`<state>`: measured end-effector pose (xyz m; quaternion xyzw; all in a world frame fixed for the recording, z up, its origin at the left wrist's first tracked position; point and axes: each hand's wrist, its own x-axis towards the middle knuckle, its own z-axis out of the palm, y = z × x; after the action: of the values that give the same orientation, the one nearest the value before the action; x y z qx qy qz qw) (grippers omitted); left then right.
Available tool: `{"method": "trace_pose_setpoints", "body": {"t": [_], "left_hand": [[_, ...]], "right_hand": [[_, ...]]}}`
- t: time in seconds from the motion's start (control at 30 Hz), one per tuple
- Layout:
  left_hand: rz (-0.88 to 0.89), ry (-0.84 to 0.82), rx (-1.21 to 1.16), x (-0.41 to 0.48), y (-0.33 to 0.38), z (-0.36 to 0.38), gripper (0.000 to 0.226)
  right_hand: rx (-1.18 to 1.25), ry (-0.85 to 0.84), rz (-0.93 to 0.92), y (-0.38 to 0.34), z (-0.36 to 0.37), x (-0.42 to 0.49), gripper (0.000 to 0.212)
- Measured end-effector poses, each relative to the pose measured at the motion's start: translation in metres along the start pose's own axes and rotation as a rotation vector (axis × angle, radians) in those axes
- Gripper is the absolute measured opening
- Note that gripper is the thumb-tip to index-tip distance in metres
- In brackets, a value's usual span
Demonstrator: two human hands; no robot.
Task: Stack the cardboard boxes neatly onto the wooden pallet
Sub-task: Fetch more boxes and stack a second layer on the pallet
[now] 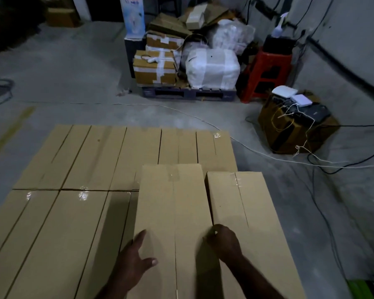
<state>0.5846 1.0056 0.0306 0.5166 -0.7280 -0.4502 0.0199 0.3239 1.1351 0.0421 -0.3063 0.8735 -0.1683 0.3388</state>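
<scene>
Since the long box (173, 212) under my hands is a tall, narrow carton with a taped centre seam, I judge it stiff along its edges but soft in the middle of its panels, so pressing there could dent it. It lies on the lower layer (84, 158) of identical cartons, its length running away from me. I can't see the wooden pallet, which I take to be hidden beneath that layer.

My left hand (134, 260) is spread, fingers straight and thumb out, flat against the long box's left top edge near my end. My right hand (222, 242) has its fingers curled over the right top edge, dipping into the thin gap between the long box and the neighbour box (246, 212) just beside it on the right. That neighbour sits slightly askew, its far end stopping short of the long box's far end.

Weight I can't read. The plain cardboard looks dry and grippy, though the glossy tape patches would be slick. The best hold, I think, is at the two long edges or under the near corners, where the board is strongest.

Beyond the long box's far end is bare concrete floor (63, 72), with a white cord (246, 147) trailing across it. Further off the same way stands a heap of wrapped parcels (190, 61) beside a red stool (266, 70).
</scene>
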Motion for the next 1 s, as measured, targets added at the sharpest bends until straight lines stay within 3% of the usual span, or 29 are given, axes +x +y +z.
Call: {"method": "trace_pose_setpoints", "body": {"t": [0.17, 1.0], "left_hand": [[-0.021, -0.001, 0.005, 0.009, -0.010, 0.011, 0.103], [-0.007, -0.021, 0.031, 0.021, -0.041, 0.039, 0.091]], "right_hand": [[-0.047, -0.006, 0.043, 0.010, 0.011, 0.008, 0.017], [-0.249, 0.038, 0.064, 0.020, 0.052, 0.005, 0.034]]}}
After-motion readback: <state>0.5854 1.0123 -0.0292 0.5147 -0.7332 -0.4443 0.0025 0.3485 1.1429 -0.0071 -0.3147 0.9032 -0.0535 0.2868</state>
